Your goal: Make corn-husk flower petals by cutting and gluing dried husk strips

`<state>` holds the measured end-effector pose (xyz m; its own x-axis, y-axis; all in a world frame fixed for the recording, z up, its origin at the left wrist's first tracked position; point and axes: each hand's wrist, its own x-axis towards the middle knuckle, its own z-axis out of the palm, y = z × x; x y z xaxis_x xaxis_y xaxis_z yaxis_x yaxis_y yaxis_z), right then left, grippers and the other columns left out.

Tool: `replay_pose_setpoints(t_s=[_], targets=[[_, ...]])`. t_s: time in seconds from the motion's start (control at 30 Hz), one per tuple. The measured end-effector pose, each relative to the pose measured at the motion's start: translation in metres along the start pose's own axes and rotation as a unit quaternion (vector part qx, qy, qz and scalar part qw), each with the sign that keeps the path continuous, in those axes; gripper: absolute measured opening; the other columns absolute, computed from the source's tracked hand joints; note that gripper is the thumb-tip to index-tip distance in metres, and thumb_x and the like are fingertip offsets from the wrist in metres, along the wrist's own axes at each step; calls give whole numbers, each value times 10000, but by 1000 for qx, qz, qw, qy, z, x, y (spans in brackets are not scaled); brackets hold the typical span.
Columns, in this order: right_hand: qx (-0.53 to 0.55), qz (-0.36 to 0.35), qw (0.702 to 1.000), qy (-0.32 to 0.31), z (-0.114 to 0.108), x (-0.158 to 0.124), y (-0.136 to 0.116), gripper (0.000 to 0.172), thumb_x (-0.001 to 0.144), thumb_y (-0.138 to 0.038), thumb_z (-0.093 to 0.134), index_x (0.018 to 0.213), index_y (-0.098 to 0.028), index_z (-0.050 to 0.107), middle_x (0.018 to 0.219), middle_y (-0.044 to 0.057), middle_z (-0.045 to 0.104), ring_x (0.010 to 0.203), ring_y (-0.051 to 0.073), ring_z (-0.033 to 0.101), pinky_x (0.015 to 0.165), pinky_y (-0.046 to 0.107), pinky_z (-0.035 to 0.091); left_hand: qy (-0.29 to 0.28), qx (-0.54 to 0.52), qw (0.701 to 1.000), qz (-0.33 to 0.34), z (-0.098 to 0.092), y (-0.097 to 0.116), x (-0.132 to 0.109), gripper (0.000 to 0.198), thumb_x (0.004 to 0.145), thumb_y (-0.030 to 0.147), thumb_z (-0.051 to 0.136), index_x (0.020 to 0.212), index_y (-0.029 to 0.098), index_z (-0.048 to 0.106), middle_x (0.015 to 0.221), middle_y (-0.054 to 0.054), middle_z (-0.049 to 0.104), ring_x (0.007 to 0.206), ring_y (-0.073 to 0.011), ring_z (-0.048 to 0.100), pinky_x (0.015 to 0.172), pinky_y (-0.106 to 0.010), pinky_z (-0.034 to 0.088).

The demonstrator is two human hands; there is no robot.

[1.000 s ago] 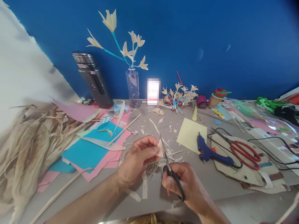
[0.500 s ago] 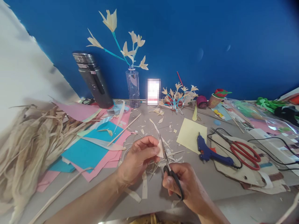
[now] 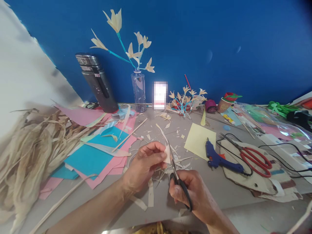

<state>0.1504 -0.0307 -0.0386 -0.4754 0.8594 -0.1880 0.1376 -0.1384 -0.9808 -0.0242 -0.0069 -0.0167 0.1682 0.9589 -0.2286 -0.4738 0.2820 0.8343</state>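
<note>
Between the thumb and fingers of my left hand point(image 3: 147, 162) is a small cream piece of corn husk point(image 3: 167, 155), pointed at its far end. My right hand point(image 3: 191, 191) is closed around the black handles of a pair of scissors point(image 3: 175, 177). Their blades point away from me and lie along the right edge of the husk piece; whether they touch it I cannot tell. Cut strips and small husk scraps point(image 3: 151, 195) lie on the grey table under and around both hands.
Left are dried husks point(image 3: 29, 156) and blue paper point(image 3: 90, 159). A blue glue gun point(image 3: 219, 159) and red-handled scissors point(image 3: 255, 159) lie right, beside yellow paper point(image 3: 200, 141). Behind stand a dark flask point(image 3: 98, 84), a bottle point(image 3: 138, 91) with husk flowers, and a flower bunch point(image 3: 182, 102).
The scissor blades have shifted slightly against the edge of the husk piece. My left hand stays almost still, and everything else on the table is unchanged.
</note>
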Motion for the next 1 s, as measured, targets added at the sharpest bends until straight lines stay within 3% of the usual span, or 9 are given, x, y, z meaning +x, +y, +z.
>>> replay_pose_setpoints(t_s=[0.53, 1.0], targets=[[14, 10, 1000, 26, 4, 2, -6, 597, 656, -694, 742, 538, -176, 470, 492, -24, 404, 498, 93, 342, 433, 218, 296, 3, -6, 1000, 4, 1, 1, 1, 191, 689, 220, 806, 762, 168, 638, 636, 27, 578, 556, -97, 567, 584, -214, 448], [-3, -3, 999, 32, 3, 0, -3, 610, 691, -725, 691, 543, -162, 510, 470, -16, 465, 474, 89, 374, 446, 220, 309, 6, 0, 1000, 6, 1, 1, 1, 222, 655, 243, 831, 749, 163, 646, 625, 25, 572, 556, -98, 560, 580, -220, 447]])
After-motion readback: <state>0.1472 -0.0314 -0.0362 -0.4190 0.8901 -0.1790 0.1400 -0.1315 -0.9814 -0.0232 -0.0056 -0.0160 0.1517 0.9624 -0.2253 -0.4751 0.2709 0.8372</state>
